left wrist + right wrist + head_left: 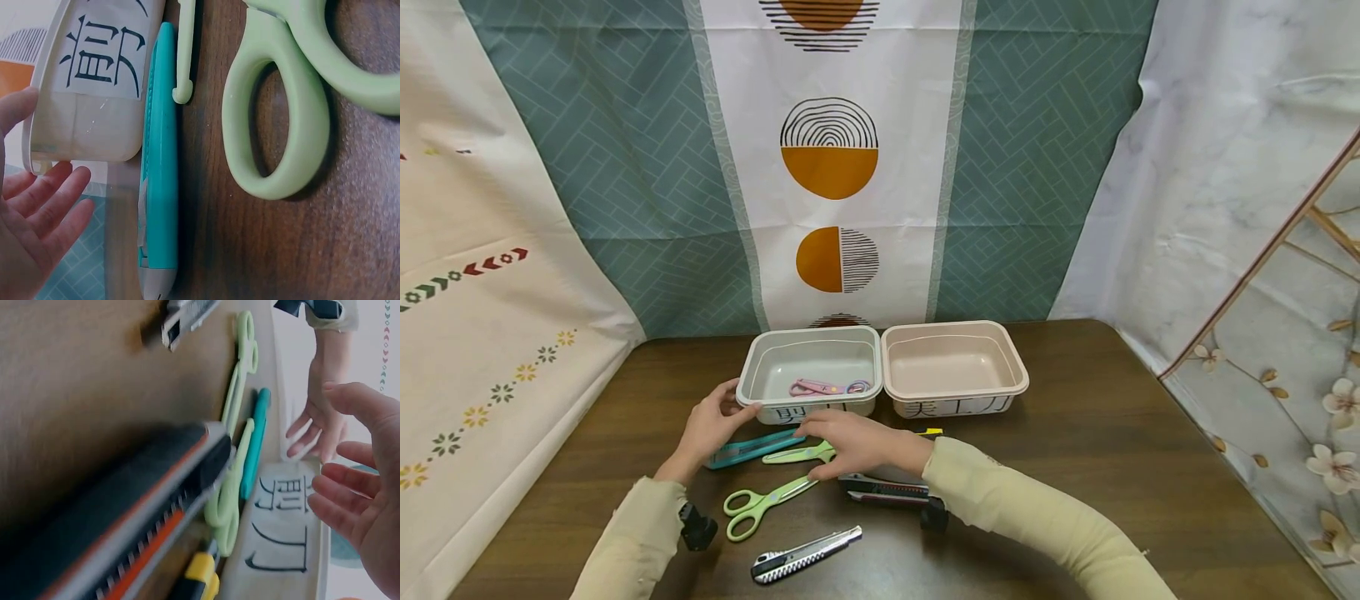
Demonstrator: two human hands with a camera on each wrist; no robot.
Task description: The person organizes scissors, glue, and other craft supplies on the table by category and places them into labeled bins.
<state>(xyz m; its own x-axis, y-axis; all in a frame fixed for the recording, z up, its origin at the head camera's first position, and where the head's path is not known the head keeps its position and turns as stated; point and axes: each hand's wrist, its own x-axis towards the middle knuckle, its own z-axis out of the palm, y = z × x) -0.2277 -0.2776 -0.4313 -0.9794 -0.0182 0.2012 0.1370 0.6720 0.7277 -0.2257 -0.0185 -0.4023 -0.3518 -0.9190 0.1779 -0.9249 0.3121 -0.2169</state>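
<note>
My left hand [709,427] rests at the left front corner of the grey bin [812,335], thumb at the rim and relaxed fingers along the side. Pink scissors [816,387] lie inside that bin. My right hand [853,442] hovers over the table in front of the bin, palm towards it, fingers loosely spread and nothing held. Beneath it lie light green scissors [797,454], partly hidden. A teal utility knife [162,162] lies close by the left hand. Second green scissors [756,507] sit nearer the front.
Right beside the grey bin stands a pink-beige bin [955,385]; both have labels with characters in front. A silver and black utility knife [805,554] lies at the front. Black-and-red [887,490] and yellow-and-black [200,575] utility knives lie by the right wrist. Curtains hang behind.
</note>
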